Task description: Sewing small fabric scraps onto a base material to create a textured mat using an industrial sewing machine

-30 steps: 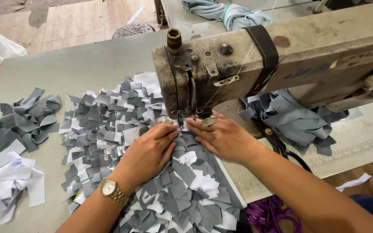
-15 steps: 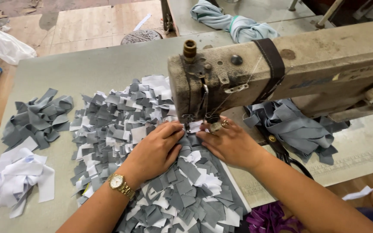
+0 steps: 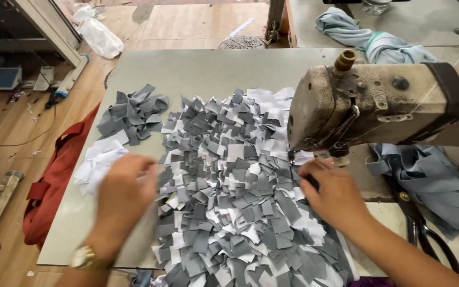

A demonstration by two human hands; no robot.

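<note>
- Nearest, the left hand [image 3: 126,194], blurred, hovers over the tabletop [image 3: 208,66] beside the white fabric scraps [image 3: 98,162]; whether it grips anything I cannot tell.
- Beside it, the right hand [image 3: 336,194] pinches a small piece on the heap of grey and white cut pieces [image 3: 237,186] by the needle.
- Farther, the sewing machine [image 3: 383,103] stands above.

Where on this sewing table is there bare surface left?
Bare: the far strip of the table behind the gray and white fabric pieces, and the near left corner below the white stack. Crowded: the middle, up to the sewing machine.
</note>
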